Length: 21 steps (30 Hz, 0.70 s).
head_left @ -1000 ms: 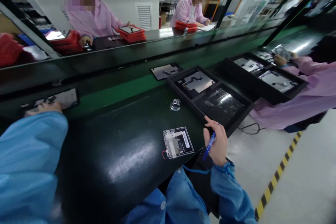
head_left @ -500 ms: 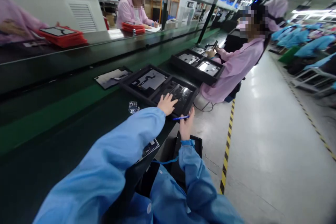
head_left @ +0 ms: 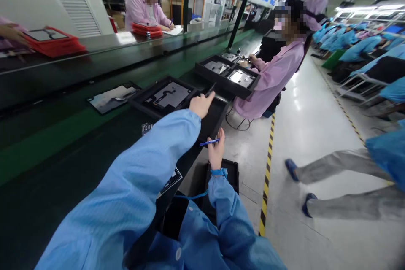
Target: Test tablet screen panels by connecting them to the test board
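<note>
My left hand (head_left: 202, 104) is over the far side of the right compartment of a black two-part tray (head_left: 144, 107), index finger stretched out. A thin dark edge (head_left: 210, 89) shows just behind its fingers; what it belongs to is mostly hidden. A blue pen (head_left: 209, 142) lies across my right hand (head_left: 217, 152), held by the thumb beside the tray's near corner. The tray's left compartment holds a grey panel (head_left: 174, 95) with a black flex strip. Below my hand the right compartment (head_left: 211, 124) looks dark.
A film-covered panel (head_left: 114, 98) lies left of the tray, and a small clear roll (head_left: 146, 128) lies nearer. Another black tray (head_left: 228, 76) stands beyond, by a co-worker in pink (head_left: 281, 71). A person's legs (head_left: 341, 168) are in the aisle at right.
My left hand has moved from lying spread on the shiny dark panel to the compartment's far side, its fingers drawn in. My right hand still has the pen. A walking person has entered at right.
</note>
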Motion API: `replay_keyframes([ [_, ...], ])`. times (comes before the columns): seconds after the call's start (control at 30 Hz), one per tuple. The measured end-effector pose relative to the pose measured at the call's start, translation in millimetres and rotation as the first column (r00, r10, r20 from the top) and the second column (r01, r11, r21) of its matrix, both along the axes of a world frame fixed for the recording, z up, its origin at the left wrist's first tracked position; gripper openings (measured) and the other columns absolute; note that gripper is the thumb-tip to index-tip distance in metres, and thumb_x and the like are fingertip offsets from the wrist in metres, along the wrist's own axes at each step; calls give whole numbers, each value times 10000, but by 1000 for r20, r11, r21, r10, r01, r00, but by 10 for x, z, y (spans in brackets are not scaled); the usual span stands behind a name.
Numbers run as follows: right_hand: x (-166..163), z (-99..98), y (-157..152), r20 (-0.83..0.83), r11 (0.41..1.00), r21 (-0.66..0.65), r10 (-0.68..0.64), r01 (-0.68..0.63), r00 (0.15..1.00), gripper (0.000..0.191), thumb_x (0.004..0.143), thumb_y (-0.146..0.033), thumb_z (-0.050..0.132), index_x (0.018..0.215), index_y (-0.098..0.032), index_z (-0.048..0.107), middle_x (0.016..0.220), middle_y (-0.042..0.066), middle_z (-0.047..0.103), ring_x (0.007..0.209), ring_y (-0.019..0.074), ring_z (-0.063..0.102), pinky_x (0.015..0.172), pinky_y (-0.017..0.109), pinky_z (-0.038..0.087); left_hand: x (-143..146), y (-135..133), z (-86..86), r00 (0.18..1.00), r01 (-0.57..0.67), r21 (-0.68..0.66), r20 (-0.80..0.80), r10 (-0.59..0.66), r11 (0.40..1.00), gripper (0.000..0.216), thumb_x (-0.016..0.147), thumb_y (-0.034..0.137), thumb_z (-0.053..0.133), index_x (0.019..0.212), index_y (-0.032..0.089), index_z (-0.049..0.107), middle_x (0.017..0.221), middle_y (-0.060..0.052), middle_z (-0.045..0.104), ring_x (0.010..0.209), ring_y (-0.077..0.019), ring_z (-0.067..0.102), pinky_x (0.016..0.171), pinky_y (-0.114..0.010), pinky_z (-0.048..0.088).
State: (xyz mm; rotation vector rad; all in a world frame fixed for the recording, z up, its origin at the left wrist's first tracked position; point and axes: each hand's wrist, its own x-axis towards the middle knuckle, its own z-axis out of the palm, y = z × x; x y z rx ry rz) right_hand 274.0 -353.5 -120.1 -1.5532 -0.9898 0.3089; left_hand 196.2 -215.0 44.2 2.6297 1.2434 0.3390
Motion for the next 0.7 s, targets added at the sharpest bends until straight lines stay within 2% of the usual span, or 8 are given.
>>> replay_keyframes([
  [0.13,-15,15,-2,11,1000,-9,-7,7,1000,724,915,-418,525,1538,-140,281,1575,215,398,1471,273,419,1172,507,391,-428,304,237,967,-230,-33,106,232,973,547,901,28,473,1443,-39,446,1295,-339,599,1289,-443,540,1050,-592,408],
  [0.27,38,68,34,19,1000,-13,-9,10,1000,697,894,-406,540,1498,-126,333,1546,228,423,1455,287,436,1153,517,408,-1119,338,313,882,-348,-109,297,365,931,411,933,203,530,1284,-3,581,1329,-236,629,1297,-377,543,1096,-537,400],
  [0.37,11,200,-15,47,1000,-12,-9,9,999,665,890,-397,551,1475,-148,354,1557,221,408,1469,296,411,1172,556,367,-1778,69,271,749,-444,-193,457,480,875,444,947,230,462,1322,-2,515,1345,-187,636,1210,-274,616,1039,-446,489],
  [0.47,-228,376,-234,272,993,42,92,-107,958,568,906,-364,586,1423,-194,427,1580,185,401,1494,287,372,1215,566,301,-2522,-463,125,544,-498,-381,562,623,779,485,928,237,446,1375,53,481,1283,-148,690,979,-229,718,840,-408,605],
  [0.53,-492,455,-450,424,909,-45,392,-414,816,452,913,-330,608,1343,-234,506,1530,145,491,1460,269,432,1202,540,354,-2975,-920,-6,187,-404,-633,650,736,661,451,766,284,699,1204,182,657,1114,-48,770,897,-255,739,794,-410,624],
  [0.57,-633,472,-557,469,810,-144,562,-569,681,438,907,-331,629,1324,-245,529,1517,129,516,1464,272,428,1202,538,365,-3161,-1155,-74,83,-392,-695,626,775,603,418,681,257,769,1095,236,713,1034,-2,789,886,-262,742,780,-399,628],
  [0.63,-885,465,-728,499,620,-320,753,-716,428,459,900,-360,660,1329,-240,546,1532,122,508,1485,295,396,1215,561,351,-3427,-1597,-213,-50,-422,-776,536,843,468,348,586,213,804,917,312,762,920,63,798,870,-262,749,727,-362,624],
  [0.7,-1061,427,-802,489,540,-436,814,-720,314,488,914,-383,654,1361,-227,538,1562,119,473,1501,310,368,1234,583,315,-3559,-1961,-356,-111,-435,-838,412,904,328,320,557,218,793,829,386,777,865,100,795,834,-267,756,635,-343,598],
])
